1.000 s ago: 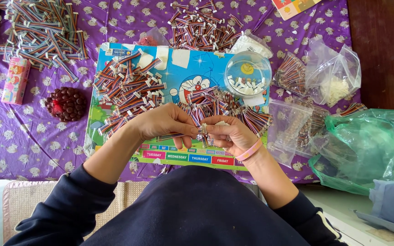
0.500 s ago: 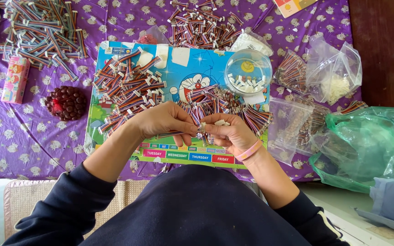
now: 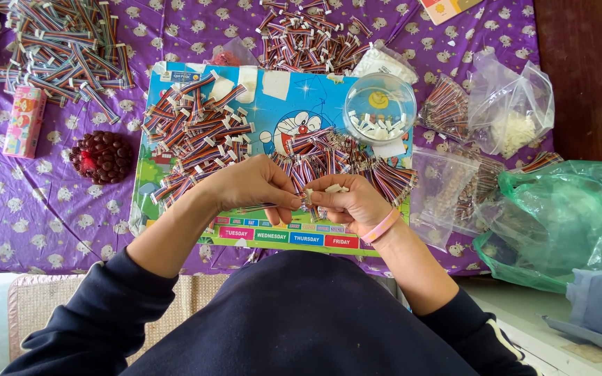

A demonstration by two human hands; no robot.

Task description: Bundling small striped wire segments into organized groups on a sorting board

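From the head view, the left hand (image 3: 252, 186) and right hand (image 3: 353, 204) both pinch one short striped wire strip (image 3: 309, 198) over the bright cartoon picture board (image 3: 273, 111); a small white plug looks about to go on; the wire tips must line up neatly.

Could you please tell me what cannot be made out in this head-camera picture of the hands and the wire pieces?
- Head view: what the left hand and right hand pinch is too small and covered by fingers.
- Head view: the wire pile at top left is cut off by the edge.
- Head view: the green bag hides its contents.
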